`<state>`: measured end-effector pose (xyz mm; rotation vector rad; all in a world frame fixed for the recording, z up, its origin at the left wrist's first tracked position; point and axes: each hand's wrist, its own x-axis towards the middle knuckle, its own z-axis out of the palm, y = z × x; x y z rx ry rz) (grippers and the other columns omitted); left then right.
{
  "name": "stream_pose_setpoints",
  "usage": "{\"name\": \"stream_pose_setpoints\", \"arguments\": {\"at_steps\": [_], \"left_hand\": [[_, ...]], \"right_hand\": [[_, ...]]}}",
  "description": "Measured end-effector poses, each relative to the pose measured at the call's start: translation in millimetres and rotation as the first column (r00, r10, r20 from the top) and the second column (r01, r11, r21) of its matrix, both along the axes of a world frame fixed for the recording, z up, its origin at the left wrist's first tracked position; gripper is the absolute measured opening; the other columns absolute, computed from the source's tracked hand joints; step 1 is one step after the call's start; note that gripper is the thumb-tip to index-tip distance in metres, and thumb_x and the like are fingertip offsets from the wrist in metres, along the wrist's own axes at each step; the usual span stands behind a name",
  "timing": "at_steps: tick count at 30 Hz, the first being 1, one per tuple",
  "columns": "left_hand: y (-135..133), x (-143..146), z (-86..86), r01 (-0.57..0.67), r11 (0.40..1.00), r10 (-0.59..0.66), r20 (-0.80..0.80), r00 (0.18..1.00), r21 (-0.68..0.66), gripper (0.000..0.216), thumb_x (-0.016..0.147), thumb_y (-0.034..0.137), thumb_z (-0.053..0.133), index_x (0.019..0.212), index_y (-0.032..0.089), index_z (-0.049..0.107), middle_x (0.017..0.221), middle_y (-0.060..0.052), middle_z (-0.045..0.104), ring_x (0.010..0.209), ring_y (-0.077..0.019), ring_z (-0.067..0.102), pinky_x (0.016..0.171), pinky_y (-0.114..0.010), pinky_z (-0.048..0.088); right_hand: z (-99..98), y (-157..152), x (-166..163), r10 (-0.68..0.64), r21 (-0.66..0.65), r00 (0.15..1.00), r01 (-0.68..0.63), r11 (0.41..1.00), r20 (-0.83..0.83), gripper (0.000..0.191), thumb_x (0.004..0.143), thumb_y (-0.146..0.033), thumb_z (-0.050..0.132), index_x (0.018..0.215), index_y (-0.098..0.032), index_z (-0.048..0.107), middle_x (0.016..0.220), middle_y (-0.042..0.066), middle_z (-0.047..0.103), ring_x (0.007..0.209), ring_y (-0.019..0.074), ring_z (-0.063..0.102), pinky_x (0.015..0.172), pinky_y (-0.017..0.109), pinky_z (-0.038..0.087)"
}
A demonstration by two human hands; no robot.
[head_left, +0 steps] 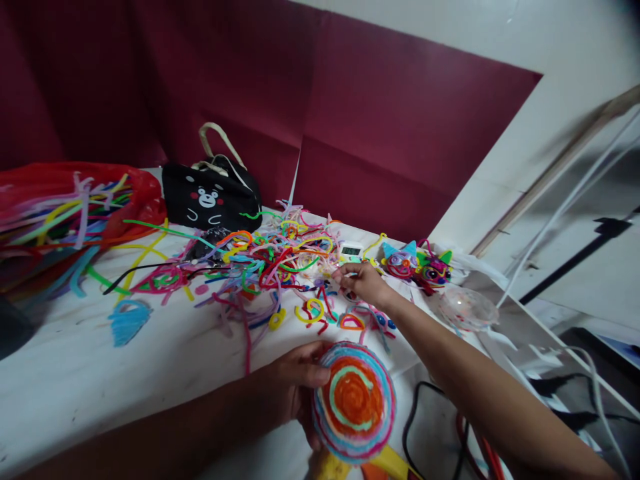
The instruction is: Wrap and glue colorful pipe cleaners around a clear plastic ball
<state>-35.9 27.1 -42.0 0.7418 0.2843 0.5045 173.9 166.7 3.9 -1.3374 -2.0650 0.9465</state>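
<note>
Fingers of the left hand (299, 379) are closed around the edge of a round craft piece (356, 402), the thumb lying on its face, and hold it up, tilted toward the viewer, near the lower middle of the view. Its face shows an orange centre with a pale green curve, ringed by light blue and pink bands. The right hand (367, 283) reaches forward past it to the right edge of a loose tangle of coloured fuzzy stems (295, 259); its thumb and forefinger are bent close together, but I cannot tell whether they pinch anything. Just beyond that hand is a small white device (351, 251) with a display. Yellow parts (390, 461) show beneath the round piece. To the right of the right hand are a blue-eared figure (401, 261), a second figure (435, 272) with green and yellow ears just beside it, and a clear bowl (469, 309) nearer the viewer. On the left of the white-covered table (190, 373) lies a light blue piece (129, 323). Behind it, a red plastic bag (146, 200) holds more stems, next to a black bag (213, 199) with a bear face. A maroon sheet (390, 120) covers much of the wall.
</note>
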Motion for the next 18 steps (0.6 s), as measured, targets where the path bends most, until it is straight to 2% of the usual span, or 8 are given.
{"name": "stream_pose_setpoints", "arguments": {"at_steps": [2, 5, 8, 10, 14, 18], "left_hand": [[0.6, -0.7, -0.3, -0.010, 1.000, 0.009, -0.009, 1.000, -0.013, 0.056, 0.073, 0.030, 0.076, 0.125, 0.016, 0.058, 0.103, -0.015, 0.074, 0.061, -0.0184, 0.072, 0.038, -0.014, 0.047], [1.8, -1.3, -0.1, -0.017, 0.999, 0.017, 0.001, 1.000, -0.029, 0.057, 0.073, 0.028, 0.076, 0.126, 0.018, 0.059, 0.103, -0.014, 0.074, 0.061, -0.0178, 0.072, 0.039, -0.014, 0.048], [3.1, -1.8, 0.3, -0.011, 1.000, 0.011, 0.022, 1.000, -0.024, 0.059, 0.073, 0.030, 0.076, 0.128, 0.019, 0.058, 0.106, -0.015, 0.074, 0.061, -0.0175, 0.072, 0.039, -0.015, 0.049], [3.8, -2.2, 0.9, -0.009, 1.000, 0.010, 0.022, 1.000, -0.025, 0.059, 0.072, 0.030, 0.077, 0.127, 0.017, 0.059, 0.105, -0.016, 0.074, 0.062, -0.0178, 0.072, 0.039, -0.015, 0.050], [4.3, -3.3, 3.1, -0.018, 1.000, 0.018, 0.009, 1.000, -0.017, 0.058, 0.073, 0.030, 0.076, 0.127, 0.018, 0.060, 0.105, -0.015, 0.074, 0.062, -0.0178, 0.072, 0.039, -0.016, 0.051], [3.3, -3.2, 4.9, -0.012, 1.000, 0.012, 0.011, 1.000, -0.015, 0.058, 0.073, 0.029, 0.076, 0.127, 0.017, 0.059, 0.104, -0.015, 0.074, 0.063, -0.0177, 0.073, 0.040, -0.015, 0.051]], "right_hand": [[6.2, 12.4, -8.7, -0.036, 0.148, 0.998, 0.027, 0.989, 0.059, 0.033, 0.096, -0.034, 0.061, 0.124, -0.018, 0.059, 0.126, 0.009, 0.062, 0.105, 0.0231, 0.065, 0.087, 0.044, 0.056], [18.8, 35.1, -23.8, -0.086, 0.350, 0.989, 0.038, 0.936, 0.124, 0.032, 0.096, -0.034, 0.060, 0.125, -0.019, 0.059, 0.129, 0.010, 0.061, 0.107, 0.0233, 0.064, 0.090, 0.045, 0.055], [26.8, 59.4, -37.3, -0.105, 0.439, 0.976, 0.010, 0.898, 0.193, 0.034, 0.096, -0.034, 0.061, 0.126, -0.019, 0.059, 0.130, 0.010, 0.060, 0.108, 0.0237, 0.064, 0.090, 0.045, 0.055], [26.9, 73.7, -43.5, -0.113, 0.439, 0.963, -0.007, 0.898, 0.246, 0.034, 0.096, -0.034, 0.061, 0.126, -0.019, 0.058, 0.129, 0.010, 0.061, 0.107, 0.0237, 0.064, 0.089, 0.045, 0.055], [21.3, 89.8, -46.1, -0.115, 0.356, 0.937, -0.011, 0.935, 0.331, 0.033, 0.096, -0.034, 0.061, 0.125, -0.019, 0.059, 0.127, 0.009, 0.061, 0.106, 0.0231, 0.064, 0.088, 0.044, 0.056], [25.3, 88.6, -35.5, -0.130, 0.284, 0.948, 0.044, 0.958, 0.289, 0.033, 0.096, -0.034, 0.062, 0.125, -0.019, 0.059, 0.127, 0.009, 0.061, 0.106, 0.0233, 0.064, 0.088, 0.044, 0.056]]}}
